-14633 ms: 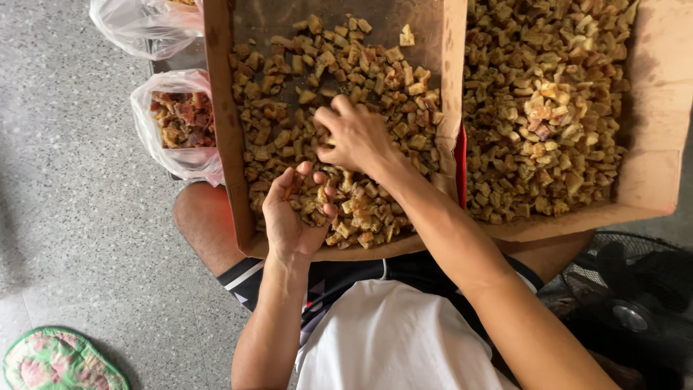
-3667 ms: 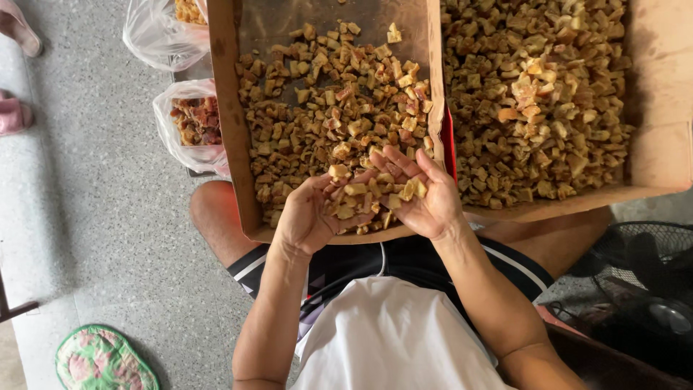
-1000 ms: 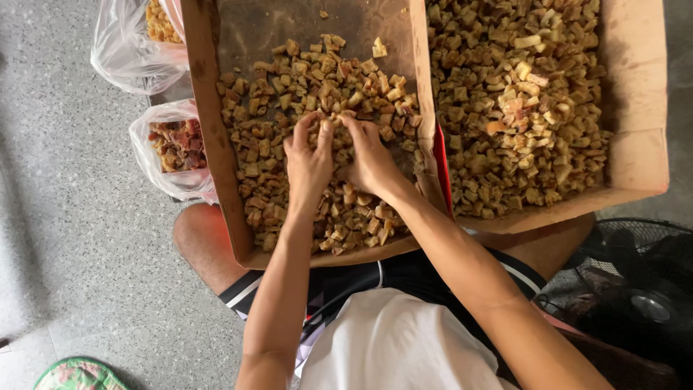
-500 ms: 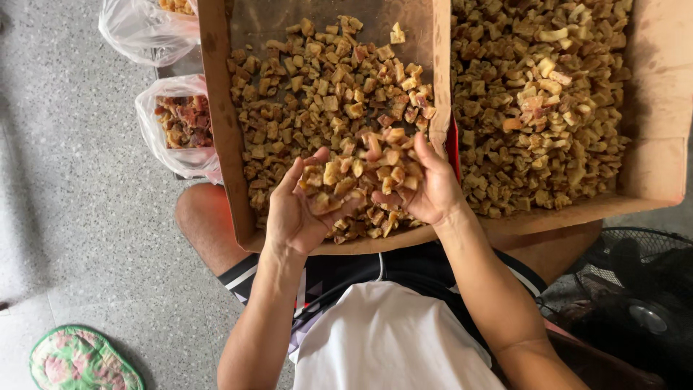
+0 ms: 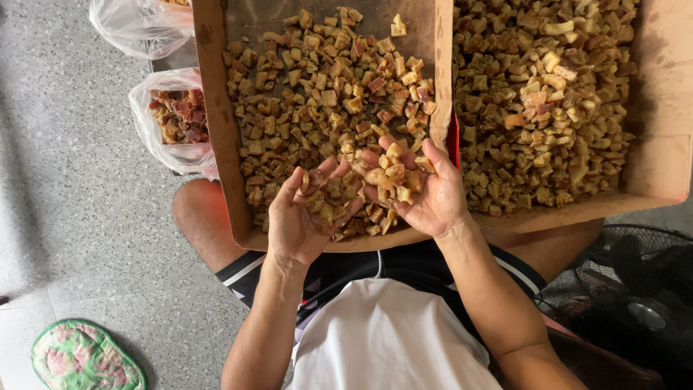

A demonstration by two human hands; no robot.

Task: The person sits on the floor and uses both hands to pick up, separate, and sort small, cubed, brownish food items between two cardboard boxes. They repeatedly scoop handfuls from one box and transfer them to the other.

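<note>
Dried chunks (image 5: 390, 177) in both cupped hands (image 5: 361, 206) — above the box (image 5: 216, 137)

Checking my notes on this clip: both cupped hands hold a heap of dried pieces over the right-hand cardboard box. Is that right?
Not quite. The head view shows both hands, left and right, holding the dried pieces over the left-hand cardboard box, not the right-hand one.

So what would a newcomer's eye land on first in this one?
Two cupped hands, left hand and right hand, lift tan dried chunks over the near edge of a cardboard tray. A fuller second tray sits to its right, and a plastic bag of reddish pieces sits left.
</note>
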